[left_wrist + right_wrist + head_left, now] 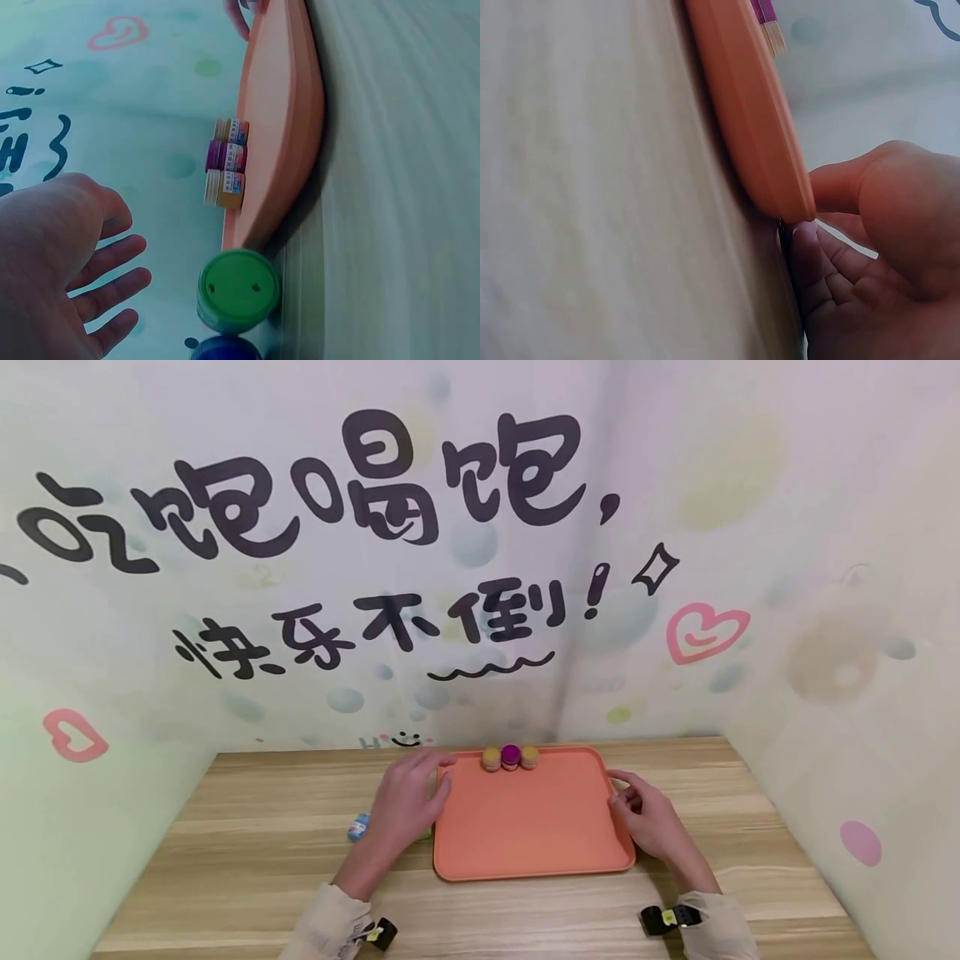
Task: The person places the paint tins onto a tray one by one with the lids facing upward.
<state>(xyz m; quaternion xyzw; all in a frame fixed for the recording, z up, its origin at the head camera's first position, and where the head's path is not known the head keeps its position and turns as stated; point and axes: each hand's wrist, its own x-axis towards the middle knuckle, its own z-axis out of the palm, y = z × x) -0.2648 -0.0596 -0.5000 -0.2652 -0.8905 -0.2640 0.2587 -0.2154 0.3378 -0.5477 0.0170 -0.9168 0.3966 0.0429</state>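
An orange tray [534,827] lies on the wooden table. Three small jars stand in a row along its far edge: a purple-lidded jar [511,757] between two yellowish ones, a left jar [491,759] and a right jar [529,757]. My right hand [652,820] pinches the tray's right rim; in the right wrist view its thumb and fingers [838,187] meet at the edge. Beside the left rim, my left hand [408,797] has its fingers spread and holds nothing, as the left wrist view shows. Below that hand stands a green-lidded jar [238,291], mostly hidden in the head view.
A blue jar [358,827] is on the table left of the tray, beside the green one. Behind the table [255,827] rises a printed backdrop [480,693] with dark lettering, and light panels flank both sides. A black band [670,919] sits on the right wrist.
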